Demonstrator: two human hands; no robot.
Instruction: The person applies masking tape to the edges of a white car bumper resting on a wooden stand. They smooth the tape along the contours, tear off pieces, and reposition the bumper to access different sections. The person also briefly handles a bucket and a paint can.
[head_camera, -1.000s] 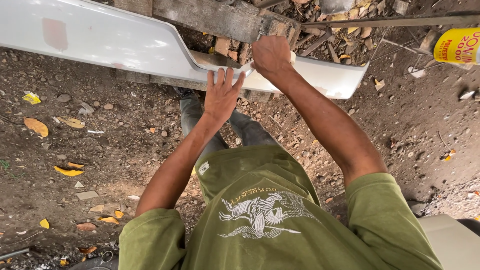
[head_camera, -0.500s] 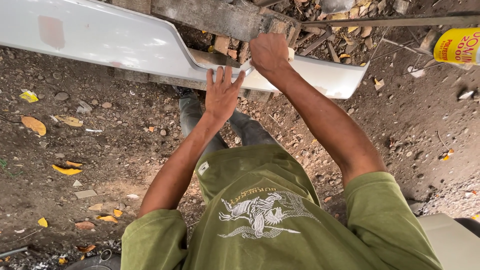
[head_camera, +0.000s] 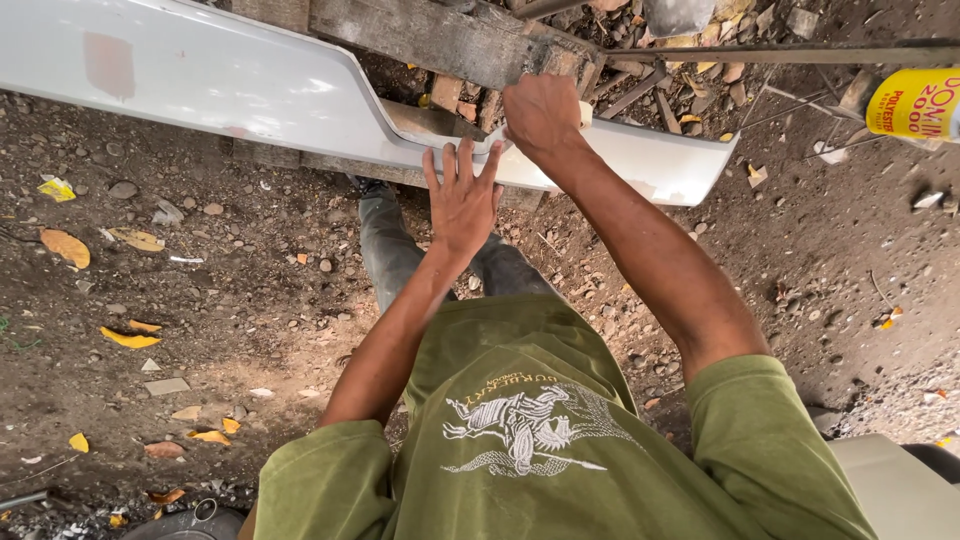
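Head view, looking down your own arms: one long white car bumper panel (head_camera: 230, 85) lies across weathered wooden planks (head_camera: 440, 40) above the dirt ground (head_camera: 200, 300), raised, it seems, so that its lower edge can be worked from a crouch; your left hand (head_camera: 462, 200) is released, all five fingers spread flat against the panel's lower edge at its recessed middle, apparently to steady it; your right hand (head_camera: 540, 115) is clenched just above, at the panel's upper edge, around something small and pale, too hidden to name; the two hands sit near each other, not touching; one yellow can (head_camera: 915, 105) stands at the right edge of the frame, well apart from both hands; several yellow leaves (head_camera: 128, 338) lie scattered on the ground at left.
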